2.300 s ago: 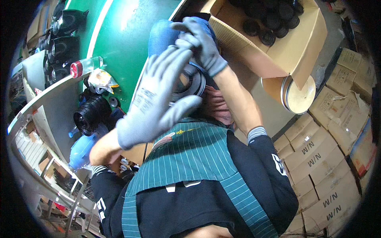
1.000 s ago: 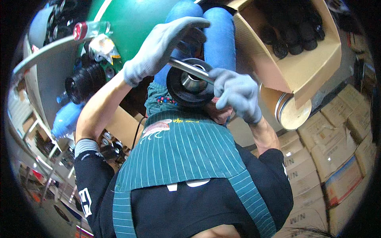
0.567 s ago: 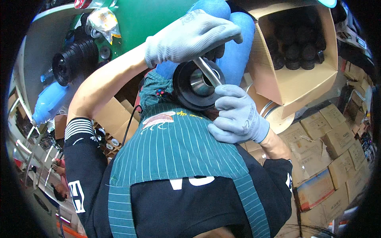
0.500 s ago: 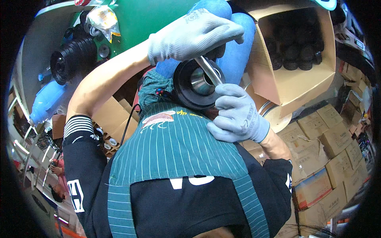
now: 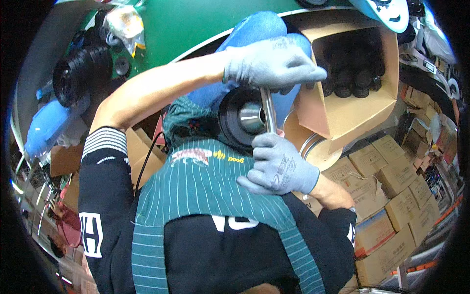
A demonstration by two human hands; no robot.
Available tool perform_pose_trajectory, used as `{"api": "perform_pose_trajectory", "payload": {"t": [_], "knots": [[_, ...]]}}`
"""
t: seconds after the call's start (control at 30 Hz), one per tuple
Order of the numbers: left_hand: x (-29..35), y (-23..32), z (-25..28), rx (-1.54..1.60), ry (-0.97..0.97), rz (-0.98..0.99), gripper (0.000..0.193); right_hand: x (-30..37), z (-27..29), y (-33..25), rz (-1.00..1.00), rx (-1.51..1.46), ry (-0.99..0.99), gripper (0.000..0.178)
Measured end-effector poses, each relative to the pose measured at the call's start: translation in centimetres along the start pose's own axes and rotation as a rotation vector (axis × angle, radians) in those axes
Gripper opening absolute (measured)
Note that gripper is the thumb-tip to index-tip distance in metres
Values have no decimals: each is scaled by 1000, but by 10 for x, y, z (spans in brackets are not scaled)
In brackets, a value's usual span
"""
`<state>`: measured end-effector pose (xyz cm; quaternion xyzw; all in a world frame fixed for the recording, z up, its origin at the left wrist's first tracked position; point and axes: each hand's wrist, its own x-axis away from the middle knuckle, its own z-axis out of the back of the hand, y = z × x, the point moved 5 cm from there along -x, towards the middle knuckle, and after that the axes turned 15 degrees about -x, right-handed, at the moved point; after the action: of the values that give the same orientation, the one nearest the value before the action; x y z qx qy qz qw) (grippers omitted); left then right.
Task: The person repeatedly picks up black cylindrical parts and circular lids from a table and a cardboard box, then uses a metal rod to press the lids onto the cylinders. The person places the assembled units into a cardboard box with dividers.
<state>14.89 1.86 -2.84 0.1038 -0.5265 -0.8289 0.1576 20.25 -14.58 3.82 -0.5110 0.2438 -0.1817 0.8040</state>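
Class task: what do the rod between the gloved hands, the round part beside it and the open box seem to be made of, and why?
Rod: polished metal, perhaps steel, from its bright streaked highlights.
Round part: smooth black rim, plastic or coated metal, the look leaves it open; its shiny centre reflects like bare metal.
Open box: matte cardboard, from its tan colour and thin walls.

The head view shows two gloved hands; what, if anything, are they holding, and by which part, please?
The right hand grips a metal rod by its near end; the left hand covers the far end, its grip hidden.
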Motion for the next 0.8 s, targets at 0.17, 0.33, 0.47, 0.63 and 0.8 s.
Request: {"api": "perform_pose_trajectory", "payload": {"t": [0.17, 0.33, 0.47, 0.63, 0.8], "knots": [[-6, -16, -5, 18, -37, 37, 46, 1, 12, 3, -75, -63, 33, 29], [12, -25, 9, -300, -303, 37, 40, 25, 47, 23, -39, 90, 271, 6], [30, 8, 42, -386, -49, 90, 45, 59, 52, 23, -63, 26, 776, 33], [89, -82, 75, -475, 468, 474, 55, 115, 39, 68, -208, -167, 1273, 44], [141, -174, 88, -1021, 577, 959, 63, 116, -12, 120, -220, -319, 1352, 39]]}}
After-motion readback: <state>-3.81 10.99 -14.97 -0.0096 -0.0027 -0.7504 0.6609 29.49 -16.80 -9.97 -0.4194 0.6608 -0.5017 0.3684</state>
